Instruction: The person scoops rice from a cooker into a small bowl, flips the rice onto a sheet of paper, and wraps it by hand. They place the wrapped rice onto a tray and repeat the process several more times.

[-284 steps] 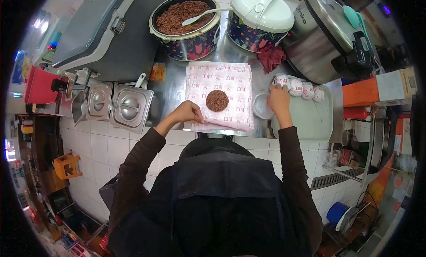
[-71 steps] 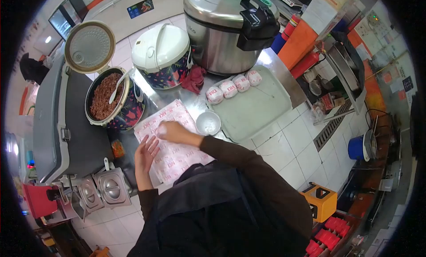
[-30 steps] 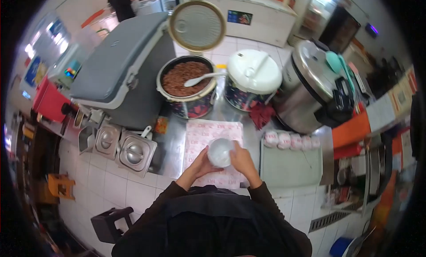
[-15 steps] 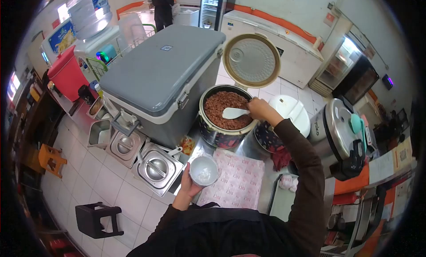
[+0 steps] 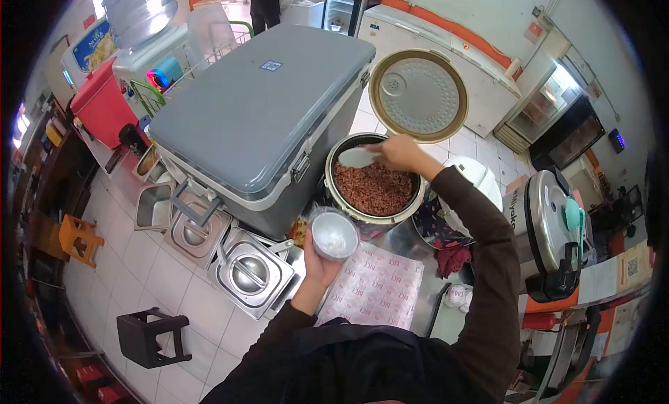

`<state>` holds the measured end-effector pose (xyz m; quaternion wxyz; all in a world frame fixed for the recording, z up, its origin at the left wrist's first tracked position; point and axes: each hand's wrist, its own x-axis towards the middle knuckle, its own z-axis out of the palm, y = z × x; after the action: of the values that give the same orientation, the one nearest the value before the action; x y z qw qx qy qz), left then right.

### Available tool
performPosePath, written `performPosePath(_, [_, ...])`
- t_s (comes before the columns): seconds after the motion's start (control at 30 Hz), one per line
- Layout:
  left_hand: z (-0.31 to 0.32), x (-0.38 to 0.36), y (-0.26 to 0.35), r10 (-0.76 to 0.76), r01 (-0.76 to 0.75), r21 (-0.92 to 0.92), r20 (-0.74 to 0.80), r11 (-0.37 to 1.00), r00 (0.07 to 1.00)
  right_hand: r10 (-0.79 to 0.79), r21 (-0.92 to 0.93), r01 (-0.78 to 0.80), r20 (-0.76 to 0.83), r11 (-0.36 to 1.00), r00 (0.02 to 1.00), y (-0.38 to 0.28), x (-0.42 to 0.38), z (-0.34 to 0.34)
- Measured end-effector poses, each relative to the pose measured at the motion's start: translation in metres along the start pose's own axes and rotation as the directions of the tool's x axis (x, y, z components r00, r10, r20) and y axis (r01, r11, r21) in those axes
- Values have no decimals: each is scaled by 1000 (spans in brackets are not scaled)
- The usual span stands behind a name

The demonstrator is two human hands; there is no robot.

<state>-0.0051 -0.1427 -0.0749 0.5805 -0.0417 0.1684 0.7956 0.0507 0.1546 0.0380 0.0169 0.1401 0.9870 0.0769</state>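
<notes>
My right hand (image 5: pixel 402 154) is closed on the handle of a white rice paddle (image 5: pixel 357 158). The paddle's blade is at the far left part of the reddish-brown rice (image 5: pixel 376 189) inside an open rice cooker (image 5: pixel 331 184). Behind the pot, the cooker's round lid (image 5: pixel 418 95) stands raised. In my left hand (image 5: pixel 320 264) is a small bowl (image 5: pixel 334 234), apparently lined with clear plastic, tilted with its opening toward me. It is close to the cooker's near left side. Printed wrapping paper (image 5: pixel 376 287) lies on the metal counter below the bowl.
A large grey cooler box (image 5: pixel 258 104) stands left of the cooker. Lidded steel food pans (image 5: pixel 252 275) sit at the counter's left edge. On the right are a second patterned rice cooker with a white lid (image 5: pixel 475 181) and a big steel cooker (image 5: pixel 545 230). A person (image 5: pixel 265 6) stands far back.
My right hand and the paddle have moved toward the far side of the pot. My left hand has lifted the bowl forward and right, nearer the cooker. The view has shifted slightly.
</notes>
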Motion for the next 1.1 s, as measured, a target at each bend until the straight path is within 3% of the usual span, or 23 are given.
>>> performPosePath(0.13, [2, 9, 1, -18, 20, -25, 56, 999, 998, -79, 109, 79, -5, 991, 997, -21, -5, 28])
performPosePath(0.17, [2, 11, 0, -16, 17, -22, 68, 1000, 998, -37, 186, 17, 104, 982, 994, -20, -7, 28])
performPosePath(0.2, [2, 12, -1, -14, 15, -18, 58, 1000, 998, -16, 269, -14, 108, 963, 994, -17, -9, 35])
performPosePath(0.27, [3, 11, -2, -13, 14, -6, 41, 1000, 999, 31, 426, -79, 119, 901, 992, -6, -15, 53])
performPosePath(0.3, [3, 11, -1, -27, 28, -3, 32, 1000, 999, 72, 536, -172, 202, 827, 977, -9, -18, 49])
performPosePath(0.37, [4, 11, 0, -55, 55, 1, 16, 999, 998, 56, 606, -191, 235, 772, 970, -1, -17, 72])
performPosePath(0.5, [-2, 15, 1, -157, 159, 0, 133, 987, 979, 8, 764, -186, 231, 618, 973, -9, -24, 70])
performPosePath(0.53, [-1, 17, -1, -175, 177, 4, 156, 984, 972, -26, 756, -121, 179, 644, 983, -6, -21, 76])
performPosePath(0.57, [-1, 19, 2, -164, 165, 10, 177, 986, 971, 11, 603, -165, 251, 780, 968, 0, -14, 88])
performPosePath(0.6, [-2, 20, 0, -161, 157, 37, 148, 987, 976, -32, 593, -88, 189, 800, 981, -5, -13, 84])
performPosePath(0.67, [17, 11, 7, -167, 170, -14, 124, 985, 978, -45, 787, -121, 186, 605, 981, -17, -15, 74])
performPosePath(0.73, [17, 14, 8, -158, 168, -52, 161, 984, 974, 50, 818, -291, 308, 496, 950, -20, -17, 70])
performPosePath(0.8, [7, 22, 6, -137, 157, -76, 216, 985, 967, 58, 857, -257, 258, 447, 964, -20, -20, 76])
performPosePath(0.87, [12, 18, 9, -172, 189, -89, 171, 978, 970, 22, 836, -236, 259, 496, 966, -27, -22, 63])
performPosePath(0.93, [15, 17, 11, -163, 199, -128, 252, 971, 954, -4, 863, -188, 215, 469, 977, -20, -29, 65])
performPosePath(0.97, [15, 18, 11, -177, 208, -123, 224, 970, 958, -4, 834, -201, 237, 513, 972, -17, -32, 62])
performPosePath(1.03, [13, 17, 17, -167, 182, -74, 171, 980, 971, 126, 846, -296, 268, 444, 955, -23, -37, 61])
performPosePath(1.07, [14, 16, 16, -163, 172, -42, 159, 984, 974, 30, 903, -226, 231, 365, 972, -13, -36, 74])
performPosePath(1.1, [16, 16, 10, -167, 171, -18, 150, 985, 975, 44, 886, -228, 231, 403, 972, -13, -40, 66])
